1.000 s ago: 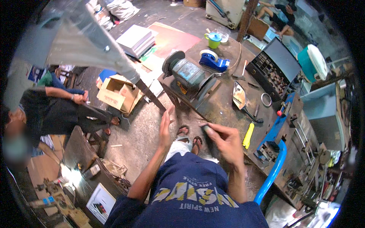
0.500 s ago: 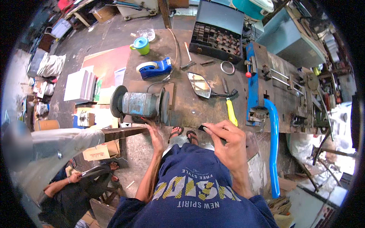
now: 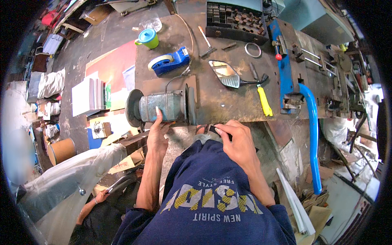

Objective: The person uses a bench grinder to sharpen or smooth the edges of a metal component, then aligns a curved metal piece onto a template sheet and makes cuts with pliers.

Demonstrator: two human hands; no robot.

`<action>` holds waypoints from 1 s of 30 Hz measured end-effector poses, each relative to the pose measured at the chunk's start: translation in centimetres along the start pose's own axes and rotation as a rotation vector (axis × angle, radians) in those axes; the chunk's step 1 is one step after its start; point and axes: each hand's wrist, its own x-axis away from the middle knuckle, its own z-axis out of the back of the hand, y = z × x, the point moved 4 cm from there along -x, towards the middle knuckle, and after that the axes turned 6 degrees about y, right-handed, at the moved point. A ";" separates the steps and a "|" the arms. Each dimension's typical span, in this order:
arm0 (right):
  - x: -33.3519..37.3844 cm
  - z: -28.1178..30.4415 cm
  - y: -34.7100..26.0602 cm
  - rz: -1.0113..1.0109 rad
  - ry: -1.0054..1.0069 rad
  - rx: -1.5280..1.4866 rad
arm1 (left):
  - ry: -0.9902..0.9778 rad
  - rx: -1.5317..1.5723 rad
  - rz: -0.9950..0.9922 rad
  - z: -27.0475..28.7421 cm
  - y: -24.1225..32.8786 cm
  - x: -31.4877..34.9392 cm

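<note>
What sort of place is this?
Probably a small repair or metalworking shop: a two-wheeled bench grinder sits on a worn, stained workbench, near an open dark case filled with small pieces.

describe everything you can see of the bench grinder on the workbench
The bench grinder has a rounded, worn blue-grey motor body, apparently metal, with a dark wheel at each end. It sits crosswise at the near left corner of the workbench, a thin cord behind. The person's left grip overlaps its front; contact is hard to confirm.
</note>
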 end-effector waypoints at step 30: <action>0.9 -8.3 0.7 0.144 0.178 0.283 | -0.111 0.008 -0.039 0.5 0.4 -1.7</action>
